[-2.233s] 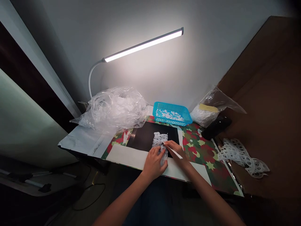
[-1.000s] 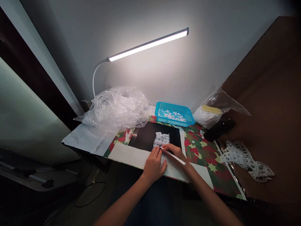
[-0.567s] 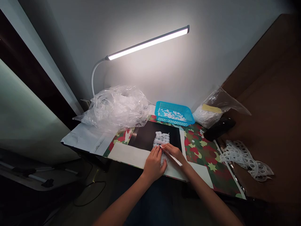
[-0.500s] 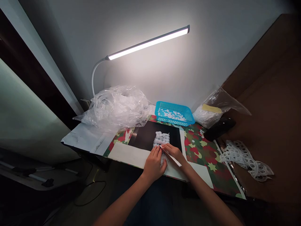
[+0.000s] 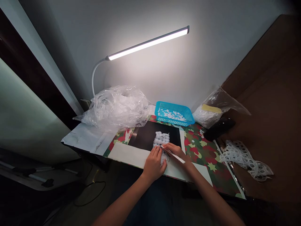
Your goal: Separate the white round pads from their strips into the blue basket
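A sheet of small round white pieces (image 5: pixel 161 137) lies on the black mat, its near part running between my hands. My left hand (image 5: pixel 152 161) rests over the sheet's left side, fingers stretched flat on it and thumb apart at its near end. My right hand (image 5: pixel 175 150) is closed on a narrow white strip (image 5: pixel 177 158), with its fingertips at the sheet close to my left fingertips. The strip slants down to the right across the right hand. What the right fingertips touch underneath is hidden.
Behind the mat (image 5: pixel 145 135) stands a blue basket (image 5: pixel 191 117) holding white discs. A large clear plastic bag (image 5: pixel 117 108) is at left, a smaller bag (image 5: pixel 207 117) at right. A black object (image 5: pixel 219 128) and white perforated scraps (image 5: pixel 244 160) lie right. A lamp (image 5: pixel 150 42) shines above.
My right hand has shifted slightly to the right, and the white strip has moved and turned with it. My left hand and the sheet have stayed almost still.
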Available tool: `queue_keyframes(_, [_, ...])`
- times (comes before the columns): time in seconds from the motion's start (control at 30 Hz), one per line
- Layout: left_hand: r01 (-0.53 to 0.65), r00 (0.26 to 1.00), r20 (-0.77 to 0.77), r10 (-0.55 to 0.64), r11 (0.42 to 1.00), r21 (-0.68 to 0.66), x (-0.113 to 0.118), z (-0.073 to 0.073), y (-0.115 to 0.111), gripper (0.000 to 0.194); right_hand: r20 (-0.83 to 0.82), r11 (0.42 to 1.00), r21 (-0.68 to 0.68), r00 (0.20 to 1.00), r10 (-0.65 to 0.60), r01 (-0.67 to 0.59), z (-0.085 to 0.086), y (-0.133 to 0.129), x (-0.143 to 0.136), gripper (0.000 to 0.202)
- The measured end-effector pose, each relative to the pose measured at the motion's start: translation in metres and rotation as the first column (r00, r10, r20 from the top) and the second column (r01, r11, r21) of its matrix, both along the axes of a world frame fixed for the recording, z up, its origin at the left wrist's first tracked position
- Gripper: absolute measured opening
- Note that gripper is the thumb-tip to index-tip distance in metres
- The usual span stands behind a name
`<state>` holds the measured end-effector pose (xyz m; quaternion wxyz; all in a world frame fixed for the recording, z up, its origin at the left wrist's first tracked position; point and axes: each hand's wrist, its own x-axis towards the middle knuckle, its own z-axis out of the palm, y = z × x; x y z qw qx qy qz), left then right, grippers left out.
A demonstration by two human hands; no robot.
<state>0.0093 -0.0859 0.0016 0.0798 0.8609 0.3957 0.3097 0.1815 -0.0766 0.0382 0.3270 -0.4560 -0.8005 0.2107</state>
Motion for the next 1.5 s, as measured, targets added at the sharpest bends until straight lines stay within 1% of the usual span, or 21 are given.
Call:
queue_keyframes(0.13, [-0.001, 1.000, 0.003, 0.001, 1.000, 0.004, 0.000, 0.000, 0.000, 0.049, -0.022, 1.000, 0.006, 0.999, 0.029, -0.029, -0.005, 0.001, 0.000, 0.020])
queue_keyframes(0.27, [-0.001, 1.000, 0.007, 0.001, 1.000, 0.008, 0.001, 0.001, 0.000, 0.048, -0.050, 0.999, -0.001, 0.998, 0.050, -0.050, -0.003, 0.002, 0.000, 0.021])
queue_keyframes(0.43, [-0.003, 1.000, 0.012, 0.002, 1.000, 0.010, 0.000, 0.002, 0.001, 0.046, -0.096, 0.999, -0.013, 0.994, 0.042, -0.044, -0.005, 0.006, 0.000, 0.021])
queue_keyframes(0.57, [-0.002, 1.000, 0.012, 0.002, 1.000, 0.008, 0.000, 0.002, 0.001, 0.047, -0.151, 1.000, -0.025, 0.989, -0.004, 0.000, -0.014, 0.010, 0.000, 0.023])
queue_keyframes(0.7, [0.000, 1.000, 0.008, 0.000, 1.000, 0.008, 0.000, 0.001, 0.001, 0.049, -0.223, 0.994, -0.055, 0.969, -0.108, 0.098, -0.018, 0.011, -0.004, 0.024])
queue_keyframes(0.87, [0.003, 1.000, 0.006, -0.003, 1.000, 0.008, 0.000, 0.001, 0.001, 0.048, -0.306, 0.970, -0.096, 0.921, -0.244, 0.225, -0.015, 0.010, -0.010, 0.023])
queue_keyframes(1.07, [0.003, 1.000, 0.006, -0.003, 1.000, 0.005, 0.000, 0.001, 0.001, 0.048, -0.373, 0.953, -0.138, 0.877, -0.302, 0.270, -0.010, 0.011, -0.013, 0.023])
queue_keyframes(1.27, [-0.001, 1.000, 0.004, 0.001, 1.000, 0.004, 0.000, 0.003, 0.000, 0.046, -0.414, 0.954, -0.161, 0.860, -0.298, 0.253, -0.007, 0.012, -0.010, 0.027])
queue_keyframes(1.5, [-0.002, 1.000, 0.002, 0.002, 1.000, 0.003, 0.000, 0.003, 0.000, 0.047, -0.364, 0.968, -0.153, 0.899, -0.241, 0.198, 0.000, 0.008, -0.008, 0.025])
